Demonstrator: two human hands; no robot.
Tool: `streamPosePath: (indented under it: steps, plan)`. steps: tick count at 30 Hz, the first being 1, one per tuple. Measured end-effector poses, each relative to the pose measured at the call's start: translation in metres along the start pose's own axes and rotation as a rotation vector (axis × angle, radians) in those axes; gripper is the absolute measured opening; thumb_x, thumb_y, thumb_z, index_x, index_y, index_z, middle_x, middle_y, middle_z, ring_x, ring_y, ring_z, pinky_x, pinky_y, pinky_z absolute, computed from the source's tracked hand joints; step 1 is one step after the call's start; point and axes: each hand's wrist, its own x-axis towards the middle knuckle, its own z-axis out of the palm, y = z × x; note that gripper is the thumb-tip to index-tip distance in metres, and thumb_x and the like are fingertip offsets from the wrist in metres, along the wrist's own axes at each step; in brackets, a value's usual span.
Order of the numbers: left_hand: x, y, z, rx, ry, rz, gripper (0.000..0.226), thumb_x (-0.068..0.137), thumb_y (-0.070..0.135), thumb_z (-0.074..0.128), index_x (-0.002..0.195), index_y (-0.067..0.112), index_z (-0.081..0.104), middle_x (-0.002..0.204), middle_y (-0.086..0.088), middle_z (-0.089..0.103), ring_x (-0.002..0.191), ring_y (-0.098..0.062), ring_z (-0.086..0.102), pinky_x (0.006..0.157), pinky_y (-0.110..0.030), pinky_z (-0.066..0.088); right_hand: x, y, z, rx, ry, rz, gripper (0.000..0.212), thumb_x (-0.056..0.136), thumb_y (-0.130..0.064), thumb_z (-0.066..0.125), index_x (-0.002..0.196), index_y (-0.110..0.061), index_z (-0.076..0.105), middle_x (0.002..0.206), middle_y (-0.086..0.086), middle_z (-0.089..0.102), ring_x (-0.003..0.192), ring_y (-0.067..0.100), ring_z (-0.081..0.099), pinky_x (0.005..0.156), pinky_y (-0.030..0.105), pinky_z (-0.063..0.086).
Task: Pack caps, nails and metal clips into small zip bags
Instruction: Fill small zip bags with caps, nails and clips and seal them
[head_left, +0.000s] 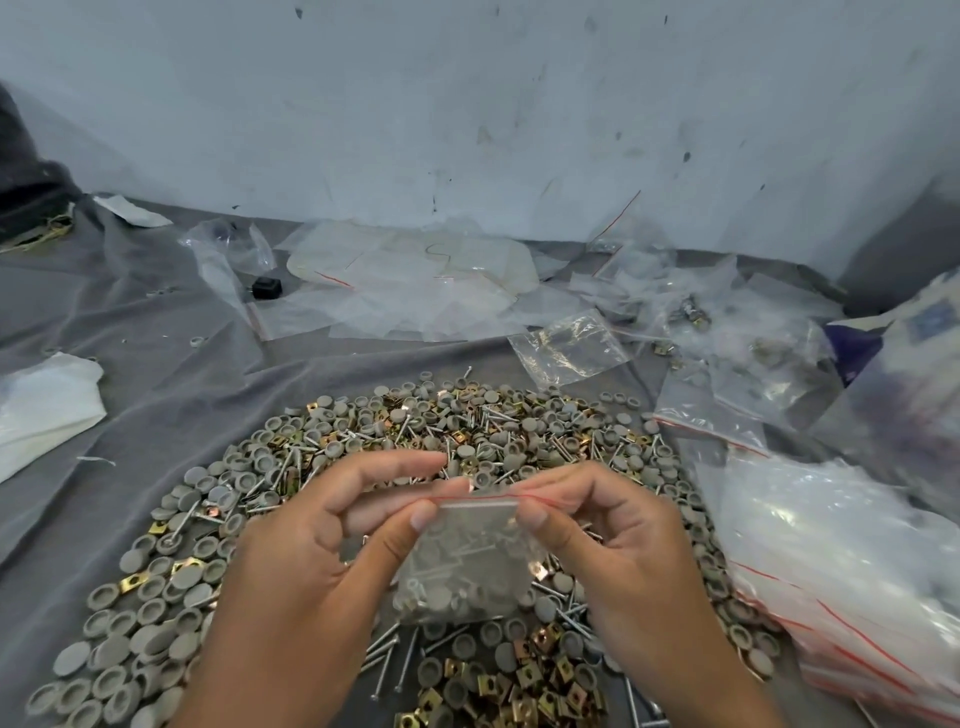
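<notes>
A small clear zip bag (467, 566) with a red zip line hangs between my hands, holding grey caps and nails. My left hand (332, 551) pinches the bag's top left corner between thumb and fingers. My right hand (613, 540) pinches the top right corner the same way. Under the hands a wide heap spreads over the grey cloth: grey round caps (156, 618), silver nails (395, 660) and brass-coloured square metal clips (530, 691), all mixed together.
Empty zip bags (569, 345) and loose plastic sheets (415, 291) lie behind the heap. A stack of zip bags (841, 577) sits at the right. A small black object (266, 287) lies at the back left; white paper (41, 410) at the left edge. A white wall closes the back.
</notes>
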Motion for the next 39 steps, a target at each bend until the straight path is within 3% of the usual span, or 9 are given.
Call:
streamPosePath:
  steps: [4, 10, 16, 19, 23, 26, 32, 34, 39]
  plan:
    - [0.002, 0.001, -0.005, 0.157, -0.024, 0.042, 0.031, 0.089, 0.054, 0.06, 0.119, 0.062, 0.057, 0.094, 0.032, 0.072, 0.05, -0.029, 0.061, 0.047, -0.017, 0.05, -0.001, -0.001, -0.001, 0.038, 0.025, 0.019, 0.023, 0.077, -0.052, 0.078, 0.084, -0.031, 0.078, 0.097, -0.001, 0.077, 0.088, 0.019, 0.069, 0.08, 0.03, 0.058]
    - [0.008, -0.014, -0.004, -0.139, -0.046, -0.078, 0.037, 0.084, 0.057, 0.065, 0.119, 0.063, 0.053, 0.121, 0.027, 0.068, 0.113, 0.003, 0.064, 0.092, -0.036, 0.051, 0.011, -0.014, -0.006, 0.014, 0.115, 0.052, 0.028, 0.082, -0.055, 0.076, 0.086, -0.027, 0.077, 0.079, 0.0, 0.072, 0.069, 0.032, 0.06, 0.066, 0.033, 0.056]
    - [0.008, -0.012, -0.007, -0.167, 0.02, -0.073, 0.044, 0.077, 0.07, 0.056, 0.119, 0.058, 0.052, 0.119, 0.022, 0.07, 0.111, 0.0, 0.066, 0.09, -0.037, 0.05, 0.103, -0.035, -0.075, -0.186, 0.458, -0.042, 0.02, 0.091, -0.042, 0.073, 0.084, -0.023, 0.07, 0.067, -0.013, 0.067, 0.06, 0.004, 0.06, 0.061, 0.016, 0.05]
    - [0.007, -0.008, -0.009, -0.125, 0.007, -0.081, 0.049, 0.082, 0.071, 0.051, 0.126, 0.049, 0.048, 0.118, 0.025, 0.069, 0.111, 0.002, 0.065, 0.091, -0.039, 0.049, 0.147, -0.047, -0.128, -0.369, 0.594, -0.1, 0.02, 0.089, -0.036, 0.073, 0.075, -0.026, 0.064, 0.067, -0.015, 0.06, 0.065, 0.005, 0.054, 0.067, 0.025, 0.044]
    - [0.003, -0.006, -0.011, -0.073, 0.025, -0.086, 0.04, 0.097, 0.063, 0.042, 0.13, 0.04, 0.047, 0.118, 0.026, 0.069, 0.109, 0.006, 0.065, 0.088, -0.031, 0.047, 0.149, -0.032, -0.176, -0.595, 0.42, 0.059, 0.011, 0.09, -0.035, 0.073, 0.095, -0.027, 0.069, 0.091, -0.006, 0.066, 0.086, 0.016, 0.059, 0.078, 0.034, 0.047]
    - [0.002, -0.005, -0.014, -0.056, 0.036, -0.087, 0.039, 0.099, 0.057, 0.04, 0.132, 0.038, 0.047, 0.118, 0.025, 0.069, 0.109, 0.005, 0.064, 0.085, -0.031, 0.047, 0.097, -0.014, -0.187, -0.896, 0.227, 0.294, 0.044, 0.093, -0.032, 0.074, 0.134, -0.021, 0.06, 0.116, -0.003, 0.064, 0.095, 0.016, 0.062, 0.071, 0.027, 0.047]
    - [0.001, -0.007, -0.017, -0.078, 0.041, -0.083, 0.06, 0.088, 0.077, 0.041, 0.132, 0.037, 0.048, 0.119, 0.019, 0.07, 0.108, -0.001, 0.067, 0.078, -0.027, 0.051, -0.028, -0.013, -0.177, -1.177, -0.184, 0.525, 0.039, 0.078, -0.062, 0.07, 0.109, -0.04, 0.065, 0.108, -0.019, 0.065, 0.09, 0.003, 0.062, 0.077, 0.029, 0.044]
    - [0.0, -0.008, -0.016, -0.07, 0.033, -0.086, 0.063, 0.086, 0.08, 0.041, 0.132, 0.037, 0.047, 0.12, 0.018, 0.07, 0.108, -0.002, 0.067, 0.076, -0.027, 0.054, -0.048, -0.01, -0.177, -1.23, -0.123, 0.461, 0.014, 0.086, -0.047, 0.075, 0.094, -0.049, 0.063, 0.099, -0.024, 0.07, 0.079, -0.003, 0.059, 0.07, 0.024, 0.042]
    - [-0.001, -0.008, -0.008, -0.083, 0.035, -0.084, 0.051, 0.091, 0.068, 0.042, 0.131, 0.037, 0.049, 0.118, 0.017, 0.07, 0.108, -0.003, 0.067, 0.084, -0.037, 0.048, -0.053, -0.016, -0.18, -1.175, 0.157, 0.268, 0.032, 0.096, -0.02, 0.069, 0.085, -0.05, 0.06, 0.082, -0.029, 0.067, 0.082, 0.012, 0.066, 0.075, 0.037, 0.05]
